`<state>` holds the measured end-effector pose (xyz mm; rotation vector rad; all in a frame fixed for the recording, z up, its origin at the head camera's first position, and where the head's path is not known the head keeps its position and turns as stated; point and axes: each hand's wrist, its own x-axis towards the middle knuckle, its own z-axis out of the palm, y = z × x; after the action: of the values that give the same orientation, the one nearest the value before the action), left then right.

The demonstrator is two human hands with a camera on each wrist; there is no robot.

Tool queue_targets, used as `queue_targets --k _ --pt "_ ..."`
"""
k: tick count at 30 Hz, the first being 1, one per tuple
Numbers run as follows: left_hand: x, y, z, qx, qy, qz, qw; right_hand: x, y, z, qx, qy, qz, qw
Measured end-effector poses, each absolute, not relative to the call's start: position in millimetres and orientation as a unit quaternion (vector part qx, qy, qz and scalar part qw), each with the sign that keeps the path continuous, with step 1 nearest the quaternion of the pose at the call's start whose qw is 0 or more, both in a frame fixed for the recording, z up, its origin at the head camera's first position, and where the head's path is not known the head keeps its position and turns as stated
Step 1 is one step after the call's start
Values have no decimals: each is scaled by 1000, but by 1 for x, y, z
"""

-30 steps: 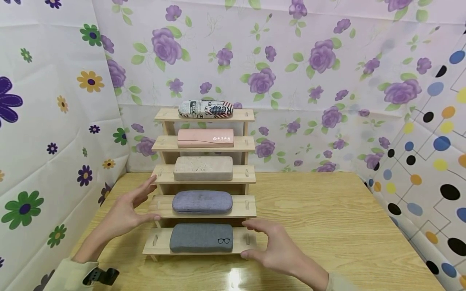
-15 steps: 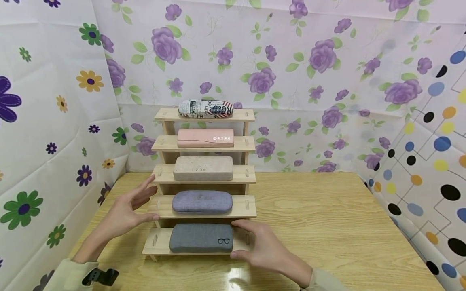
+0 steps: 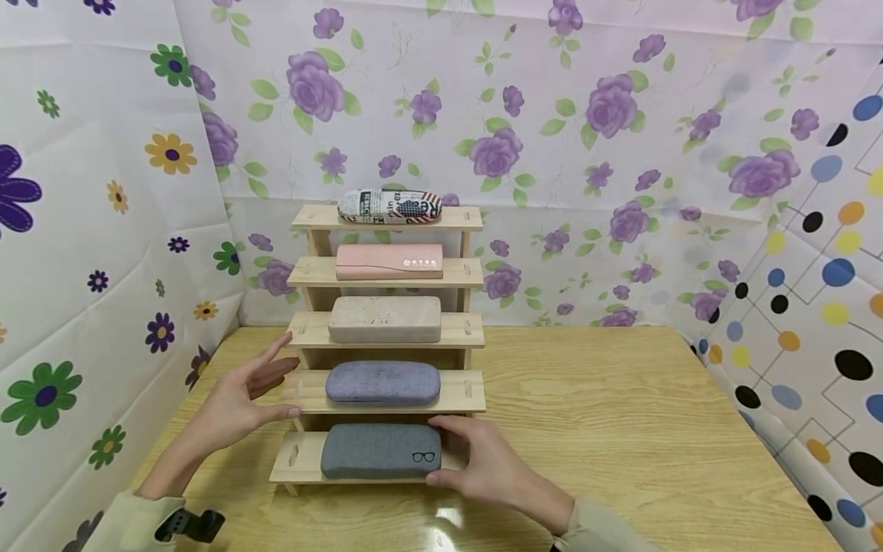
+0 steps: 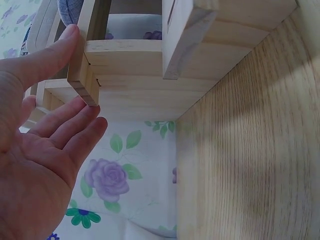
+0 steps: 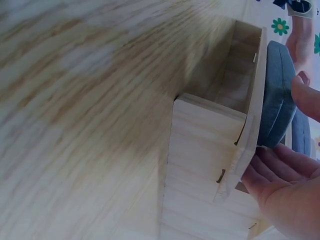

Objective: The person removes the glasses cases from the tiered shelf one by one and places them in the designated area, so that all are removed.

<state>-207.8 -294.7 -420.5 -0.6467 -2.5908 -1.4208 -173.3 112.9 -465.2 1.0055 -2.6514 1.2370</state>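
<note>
Five glasses cases (image 3: pixel 385 320) sit centred up the wooden rack (image 3: pixel 457 389), seemingly leaving side room for your left hand (image 3: pixel 234 395), thumb spread from its fingers at the rack's left edge, and your right hand (image 3: pixel 488 464), thumb and fingers pinching the gray case (image 3: pixel 372 451) at the rack's bottom.

My right hand (image 3: pixel 490 464) hides the right end of the lowest shelf (image 3: pixel 310 460). My left hand (image 4: pixel 42 160) is cropped by the left wrist view's edge. I can't read the tiny white print (image 3: pixel 422 263) on the pink glasses case (image 3: pixel 372 264). In my right wrist view, the grey glasses case (image 5: pixel 276 95) partly hides the blue-violet glasses case (image 5: pixel 301 131).
</note>
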Motion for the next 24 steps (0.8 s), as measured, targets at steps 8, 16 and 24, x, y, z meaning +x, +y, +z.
queue_targets --k 8,16,24 --pt "-208 -298 -421 -214 -853 -473 60 -174 110 -467 323 -854 407 9" --pt "-210 -300 -423 -219 -848 -480 59 -175 112 -466 311 -855 415 -4" --pt "-210 -302 -424 -225 -839 -491 60 -177 109 -465 333 -862 382 -3"
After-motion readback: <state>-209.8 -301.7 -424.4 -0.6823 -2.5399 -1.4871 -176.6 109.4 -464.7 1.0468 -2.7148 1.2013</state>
